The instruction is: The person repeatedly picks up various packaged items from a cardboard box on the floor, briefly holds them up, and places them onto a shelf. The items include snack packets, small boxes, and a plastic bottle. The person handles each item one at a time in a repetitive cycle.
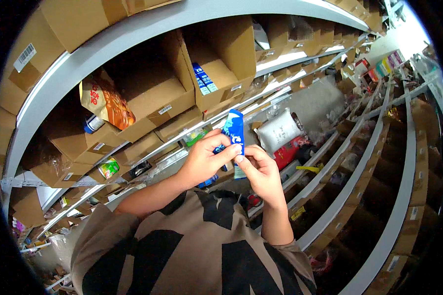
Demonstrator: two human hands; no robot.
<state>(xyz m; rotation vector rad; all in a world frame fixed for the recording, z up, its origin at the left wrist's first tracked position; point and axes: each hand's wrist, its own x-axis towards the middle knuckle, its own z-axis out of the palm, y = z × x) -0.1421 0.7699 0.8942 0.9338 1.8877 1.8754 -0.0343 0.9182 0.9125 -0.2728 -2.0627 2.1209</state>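
A slim blue packet (pixel 235 125) with a white printed figure stands upright between my two hands, in front of my chest. My left hand (pixel 206 155) pinches its lower part between thumb and fingers. From the other side, my right hand (pixel 260 169) grips the bottom end, its thumb close to the left thumb. More blue packaging shows behind and below the fingers, mostly hidden; whether it belongs to the held packet I cannot tell. Beyond my hands, an open cardboard bin (pixel 227 88) on the shelf holds similar blue packs (pixel 203 79).
A brown snack bag (pixel 107 103) leans out of a neighbouring bin above a blue-and-white container (pixel 93 123). Grey shelf rails (pixel 133 38) curve overhead. On the floor lie a white sack (pixel 279 131) and a red package (pixel 291 151). Another rack of cardboard bins (pixel 373 188) runs along the right.
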